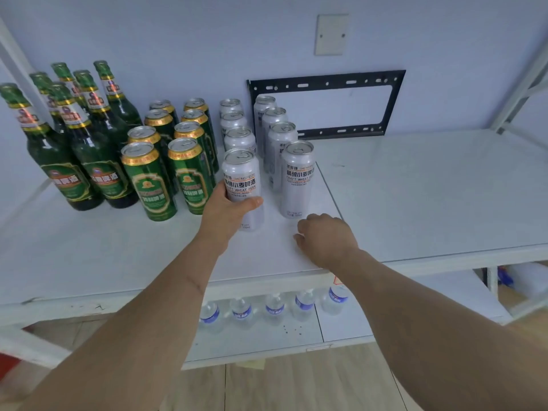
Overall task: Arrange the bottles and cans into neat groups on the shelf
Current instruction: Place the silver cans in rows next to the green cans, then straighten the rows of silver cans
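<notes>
Left hand (226, 207) gripping near silver can (243, 188), aligning left row; right hand (324, 237) hovering loosely curled, empty. Next: nudge flush.

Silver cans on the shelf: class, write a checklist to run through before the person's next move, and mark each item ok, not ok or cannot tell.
1. Left hand grips the front silver can: ok.
2. Held can upright: ok.
3. Held can resting fully on the shelf: cannot tell, the hand hides part of its base.
4. Right hand empty and clear of the neighbouring silver can: ok.
5. Gap kept from the green cans: ok.
6. Two silver rows of four, fronts level: not ok, held can sits slightly further forward.
</notes>
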